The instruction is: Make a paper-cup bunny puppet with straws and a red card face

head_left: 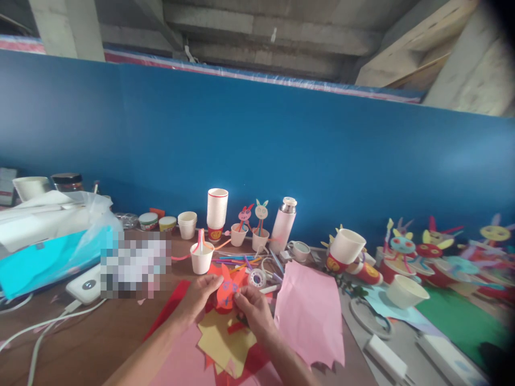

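An orange paper rabbit face (pixel 225 295) with ears and drawn-on features is held up between my two hands. My left hand (pixel 203 292) pinches its left side near an ear. On the other side, my right hand (pixel 251 305) has its fingers closed on the right edge. Beneath lie a yellow paper sheet (pixel 227 343) with a jagged edge and red and pink sheets. Just beyond stands a white paper cup (pixel 201 260) with bent pink and orange pipe cleaners (pixel 201 241) rising from it. A roll of tape (pixel 256 277) lies close to my right hand.
A cup stack (pixel 218 209), two cups with rabbit figures (pixel 260 212) and a pink thermos (pixel 284 225) line the blue partition (pixel 257 134). Pink paper (pixel 309 311) lies right, beside several finished cup figures (pixel 402 246). A white power bank (pixel 84 284) with cables sits left.
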`<state>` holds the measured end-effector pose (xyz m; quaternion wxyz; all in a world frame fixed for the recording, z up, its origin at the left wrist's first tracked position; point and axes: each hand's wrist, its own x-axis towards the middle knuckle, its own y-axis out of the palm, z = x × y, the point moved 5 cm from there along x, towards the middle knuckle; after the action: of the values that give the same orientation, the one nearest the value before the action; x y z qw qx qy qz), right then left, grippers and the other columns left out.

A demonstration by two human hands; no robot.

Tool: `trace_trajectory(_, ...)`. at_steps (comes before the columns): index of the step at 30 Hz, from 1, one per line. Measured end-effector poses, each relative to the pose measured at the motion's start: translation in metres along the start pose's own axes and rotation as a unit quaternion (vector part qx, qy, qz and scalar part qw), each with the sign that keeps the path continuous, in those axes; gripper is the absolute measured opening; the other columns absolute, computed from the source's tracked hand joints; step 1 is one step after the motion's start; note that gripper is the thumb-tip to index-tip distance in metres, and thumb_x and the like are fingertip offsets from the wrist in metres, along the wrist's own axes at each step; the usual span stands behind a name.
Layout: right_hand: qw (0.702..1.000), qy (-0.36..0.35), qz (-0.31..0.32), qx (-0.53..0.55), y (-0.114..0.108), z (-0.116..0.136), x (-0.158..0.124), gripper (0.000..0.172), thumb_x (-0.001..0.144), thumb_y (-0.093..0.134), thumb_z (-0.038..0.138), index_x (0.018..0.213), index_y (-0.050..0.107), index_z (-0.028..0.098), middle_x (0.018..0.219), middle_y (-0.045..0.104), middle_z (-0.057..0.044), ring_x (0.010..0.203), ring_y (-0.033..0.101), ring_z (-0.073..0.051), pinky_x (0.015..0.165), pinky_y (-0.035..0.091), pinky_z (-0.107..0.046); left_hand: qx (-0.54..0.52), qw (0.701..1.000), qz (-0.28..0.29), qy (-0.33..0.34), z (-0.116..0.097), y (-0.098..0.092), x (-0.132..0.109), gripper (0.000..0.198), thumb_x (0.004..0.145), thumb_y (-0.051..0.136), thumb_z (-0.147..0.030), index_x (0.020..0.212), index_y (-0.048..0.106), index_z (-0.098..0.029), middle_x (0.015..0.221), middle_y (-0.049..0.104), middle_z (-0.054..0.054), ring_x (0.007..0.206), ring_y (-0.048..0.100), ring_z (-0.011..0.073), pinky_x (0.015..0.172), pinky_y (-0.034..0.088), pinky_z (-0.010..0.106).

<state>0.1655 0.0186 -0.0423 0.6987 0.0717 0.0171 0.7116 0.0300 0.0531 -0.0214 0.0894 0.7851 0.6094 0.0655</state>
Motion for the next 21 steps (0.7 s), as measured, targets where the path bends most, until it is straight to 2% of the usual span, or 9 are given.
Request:
trace_trajectory(6,0.999,-0.024,-0.021,0.001,-0.003,0.005,0.000,0.030,0.072,0.058,0.043,0.063,0.050,0.015,0.047,0.048,0.005,0.040,0.034,-0.005,0.042,0.026,-0.018,0.058,0.991,-0.085,0.079,-0.020,-0.020,0.004,0.031,0.070,0.058,-0.043,0.056,0.056,-0.015,0.045,0.053,-0.003,0.042,0.045,0.0090,0.044,0.035,0.020)
trace_trajectory(11,0.999,-0.033,-0.036,-0.001,-0.007,0.006,0.001,0.030,0.072,0.057,0.043,0.063,0.050,0.015,0.048,0.048,0.005,0.040,0.033,-0.005,0.041,0.025,-0.018,0.102,0.967,-0.184,0.141,-0.036,-0.050,0.005,0.032,0.076,0.051,-0.042,0.058,0.054,-0.016,0.052,0.053,-0.003,0.048,0.046,0.0097,0.047,0.037,0.019)
trace_trajectory(14,0.998,-0.038,-0.052,-0.002,-0.009,0.006,0.002,0.031,0.071,0.057,0.046,0.064,0.051,0.016,0.048,0.048,0.005,0.040,0.034,-0.006,0.040,0.026,-0.018,0.136,0.945,-0.238,0.178,-0.041,-0.069,0.004,0.027,0.076,0.049,-0.043,0.073,0.058,-0.017,0.061,0.057,-0.001,0.051,0.048,0.0110,0.048,0.040,0.020)
trace_trajectory(18,0.997,-0.042,-0.067,-0.002,-0.011,0.005,0.003,0.033,0.069,0.057,0.048,0.064,0.052,0.016,0.046,0.046,0.005,0.040,0.035,-0.006,0.040,0.027,-0.019,0.211,0.921,-0.241,0.220,-0.043,-0.078,0.005,0.029,0.076,0.050,-0.040,0.093,0.058,-0.017,0.080,0.064,0.005,0.059,0.055,0.0140,0.053,0.045,0.022)
trace_trajectory(21,0.997,-0.045,-0.068,-0.004,-0.011,0.004,0.003,0.033,0.070,0.057,0.049,0.064,0.051,0.016,0.047,0.047,0.005,0.041,0.036,-0.007,0.040,0.028,-0.019,0.276,0.900,-0.218,0.258,-0.042,-0.076,0.007,0.031,0.076,0.051,-0.037,0.100,0.058,-0.019,0.095,0.064,0.008,0.079,0.060,0.0201,0.071,0.049,0.030)
